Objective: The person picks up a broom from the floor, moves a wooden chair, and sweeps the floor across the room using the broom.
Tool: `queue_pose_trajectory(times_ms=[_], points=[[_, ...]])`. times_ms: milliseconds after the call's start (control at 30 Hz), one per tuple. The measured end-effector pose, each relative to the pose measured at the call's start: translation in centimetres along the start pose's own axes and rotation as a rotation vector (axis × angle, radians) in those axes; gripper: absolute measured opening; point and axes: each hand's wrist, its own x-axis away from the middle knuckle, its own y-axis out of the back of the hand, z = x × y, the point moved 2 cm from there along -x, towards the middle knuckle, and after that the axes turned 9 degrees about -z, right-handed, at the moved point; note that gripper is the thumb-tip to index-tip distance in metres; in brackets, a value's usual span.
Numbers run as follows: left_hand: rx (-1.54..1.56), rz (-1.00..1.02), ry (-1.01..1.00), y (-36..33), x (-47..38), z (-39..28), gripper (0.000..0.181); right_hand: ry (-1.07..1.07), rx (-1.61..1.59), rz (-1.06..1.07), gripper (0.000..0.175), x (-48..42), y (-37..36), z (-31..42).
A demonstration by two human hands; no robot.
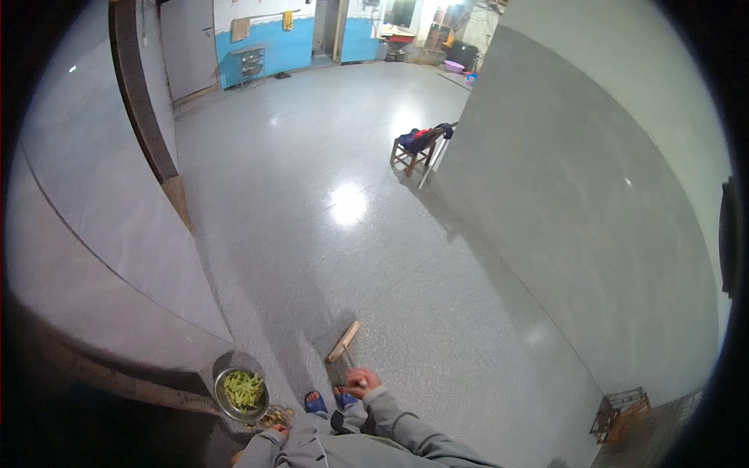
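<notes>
My right hand (363,381) is closed around the handle of a push broom or floor squeegee. Its pale, bar-shaped head (344,341) rests on the grey floor just ahead of my feet in blue slippers (316,403). At my left side, my left hand (281,430) hangs low by the jacket, partly hidden, and whether it holds anything is unclear. Beside it a metal basin (220,403) of cut green vegetables (243,390) stands at the left, with a small heap of brownish scraps (277,416) between the basin and my feet.
Grey walls flank the floor. A wooden chair (404,157) with dark and red clothes stands by the right wall, a pale pole beside it. Far off are a metal rack (251,64), a doorway and a purple basin (454,66). A wooden chair or rack (629,403) is at lower right.
</notes>
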Motion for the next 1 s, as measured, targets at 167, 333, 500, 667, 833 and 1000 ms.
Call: queue_pose_trajectory(times_ms=[167,333,500,667,833,1000], points=[[-0.013,0.016,-0.082,3.8,-3.1,0.6,0.025,0.214,0.004,0.017,0.023,6.6,4.2,-1.3],[0.211,0.019,0.057,3.9,-6.2,3.5,0.022,0.372,0.03,-0.141,0.02,7.7,8.1,-4.9],[0.1,0.075,-0.16,4.1,-6.3,-0.3,0.023,0.607,0.076,-0.446,0.023,5.8,12.3,-3.8],[0.022,0.044,-0.296,3.3,-10.5,6.5,0.026,1.036,1.744,-0.583,0.011,2.8,8.5,-7.3],[-0.092,0.113,-0.232,7.7,-6.8,3.1,0.024,0.714,1.553,-0.232,0.008,-3.3,9.3,-4.1],[-0.133,0.127,-0.157,8.9,-7.7,4.3,0.022,0.051,0.14,0.061,0.008,-4.9,6.1,-7.2]])
